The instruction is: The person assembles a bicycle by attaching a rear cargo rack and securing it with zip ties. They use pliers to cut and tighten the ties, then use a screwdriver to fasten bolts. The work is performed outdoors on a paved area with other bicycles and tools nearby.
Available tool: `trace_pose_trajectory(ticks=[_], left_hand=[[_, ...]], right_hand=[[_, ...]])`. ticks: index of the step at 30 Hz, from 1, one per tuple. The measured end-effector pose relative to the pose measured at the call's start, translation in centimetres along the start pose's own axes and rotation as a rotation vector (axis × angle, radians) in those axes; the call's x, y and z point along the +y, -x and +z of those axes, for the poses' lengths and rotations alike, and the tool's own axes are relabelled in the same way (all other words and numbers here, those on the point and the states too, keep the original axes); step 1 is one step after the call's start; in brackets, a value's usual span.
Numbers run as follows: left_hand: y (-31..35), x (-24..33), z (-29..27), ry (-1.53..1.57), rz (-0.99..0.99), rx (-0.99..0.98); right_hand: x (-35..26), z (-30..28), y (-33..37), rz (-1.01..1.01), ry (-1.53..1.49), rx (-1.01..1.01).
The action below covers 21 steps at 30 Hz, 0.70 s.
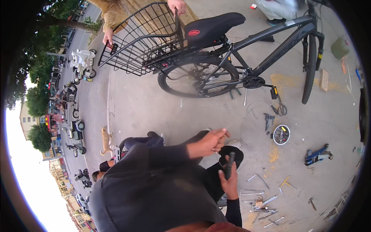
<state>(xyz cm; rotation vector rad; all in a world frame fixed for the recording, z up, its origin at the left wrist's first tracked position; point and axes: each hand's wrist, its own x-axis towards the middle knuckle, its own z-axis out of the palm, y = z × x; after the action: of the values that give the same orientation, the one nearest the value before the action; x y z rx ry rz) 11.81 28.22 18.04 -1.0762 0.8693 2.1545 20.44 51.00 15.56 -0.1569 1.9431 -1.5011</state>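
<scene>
My left hand [210,142] is raised in front of my body with its fingers curled together. Whatever its fingertips may hold is too small to make out. Below and to the right of it, my right hand [229,181] grips a dark stick-like handle [230,165], held upright; its kind I cannot tell. Neither hand touches the dark grey bicycle [270,52], which stands farther off with a black saddle [214,29]. At its rear is a black wire basket [133,46]. Another person's hands [177,6] hold the basket's rim and end.
Near the bicycle lie scissors [282,110], a white bowl [281,134] of small parts and a blue floor jack [317,154]. Several wrenches [269,201] and a hammer [312,203] are spread at right. A tan dog [106,140] stands left. Someone crouches by the front wheel.
</scene>
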Motion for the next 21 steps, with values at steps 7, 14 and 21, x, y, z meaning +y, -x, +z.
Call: trace_pose_trajectory(ticks=[7,14,21], left_hand=[[26.2,10.9,-10.3,0.489,0.566,0.299],[43.8,16.8,-25.6,1.031,1.136,-0.074],[49.8,19.5,-38.9,1.152,1.678,0.482]], right_hand=[[-21.5,12.0,-4.4,-0.397,0.052,-0.3],[-35.6,26.5,-8.6,-0.747,0.347,-0.519],[-42.1,42.3,-10.2,-0.501,0.4,-0.919]])
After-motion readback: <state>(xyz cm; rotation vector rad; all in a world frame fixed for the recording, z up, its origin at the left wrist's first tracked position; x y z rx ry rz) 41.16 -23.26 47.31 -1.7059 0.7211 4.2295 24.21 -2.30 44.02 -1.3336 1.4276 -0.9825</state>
